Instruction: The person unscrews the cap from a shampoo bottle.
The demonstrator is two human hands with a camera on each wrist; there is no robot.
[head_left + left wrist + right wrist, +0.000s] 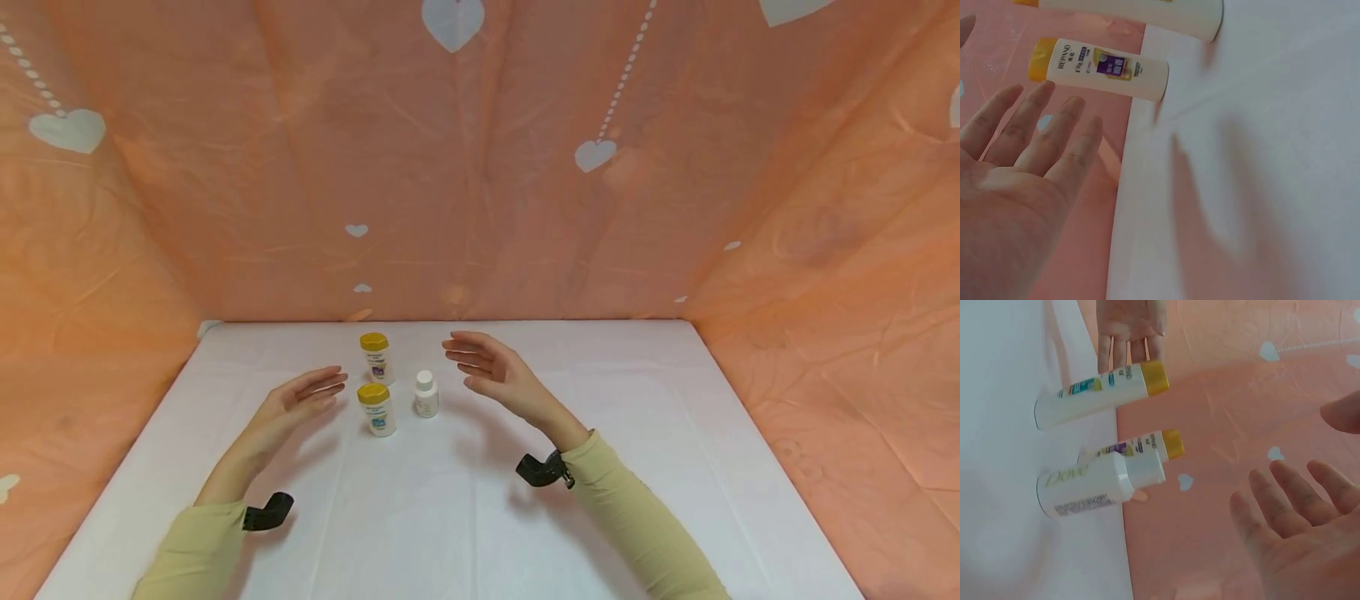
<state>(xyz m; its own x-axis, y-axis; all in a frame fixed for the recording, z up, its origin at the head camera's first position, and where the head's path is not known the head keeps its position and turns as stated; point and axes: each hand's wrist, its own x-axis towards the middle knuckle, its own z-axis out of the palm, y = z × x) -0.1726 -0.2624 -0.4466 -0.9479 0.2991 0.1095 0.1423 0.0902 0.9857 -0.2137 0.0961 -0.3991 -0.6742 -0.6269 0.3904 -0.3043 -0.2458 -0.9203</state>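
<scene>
Three bottles stand upright on the white table. A yellow-capped shampoo bottle with a purple label (378,366) is at the back left. In front of it is a second yellow-capped shampoo bottle, with a teal label (380,419). To their right stands a smaller white Dove bottle (1079,487) with a white cap. My left hand (303,397) is held in the air left of the yellow-capped pair, fingers extended and palm facing them. On the other side, my right hand (491,367) hovers right of the Dove bottle, fingers extended. Neither hand holds anything.
A white cloth (420,517) covers the table. Orange sheeting with pale hearts (480,183) hangs along the back and both sides. Each wrist wears a black camera mount, the left mount (268,512) and the right mount (542,471) both low above the cloth.
</scene>
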